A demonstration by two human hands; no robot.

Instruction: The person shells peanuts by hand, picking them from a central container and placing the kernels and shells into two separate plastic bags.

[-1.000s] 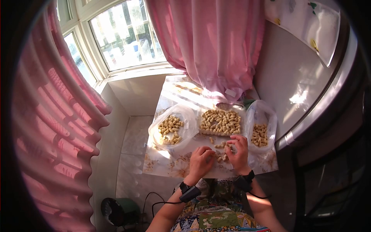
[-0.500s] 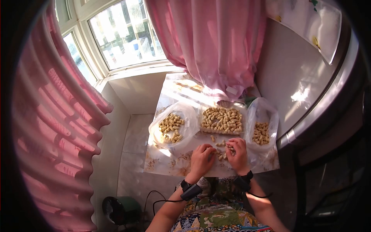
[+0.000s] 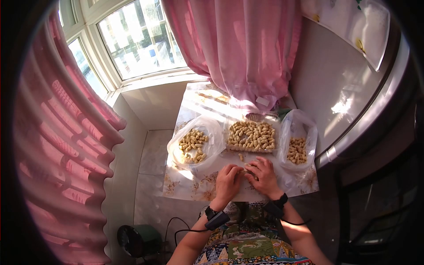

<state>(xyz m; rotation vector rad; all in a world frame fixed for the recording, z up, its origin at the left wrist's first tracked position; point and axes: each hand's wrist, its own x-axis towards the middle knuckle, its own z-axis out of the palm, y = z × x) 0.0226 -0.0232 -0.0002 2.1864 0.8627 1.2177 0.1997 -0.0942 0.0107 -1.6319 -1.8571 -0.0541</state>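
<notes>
My left hand (image 3: 228,181) is at the front of the table, its fingers curled together around something too small to make out. Close on its right, my right hand (image 3: 262,176) has its fingers bent low over the tabletop, near a few peanuts it mostly hides. One loose peanut (image 3: 241,157) lies just beyond the hands. Behind them is a clear plastic box filled with peanuts (image 3: 251,136). An open plastic bag (image 3: 213,128) on the left holds peanuts (image 3: 193,140), and another bag (image 3: 311,132) on the right holds more peanuts (image 3: 297,150).
The table (image 3: 205,187) has a flowered cover. A pink curtain (image 3: 238,48) hangs onto its back edge, beside a window (image 3: 141,39). A grey panel (image 3: 329,84) rises on the right. Cables run from both wrist bands, and a dark round object (image 3: 139,240) stands on the floor.
My right hand has moved left, closer to my left hand, and now covers the loose peanuts that showed between the hands. The view has shifted slightly.
</notes>
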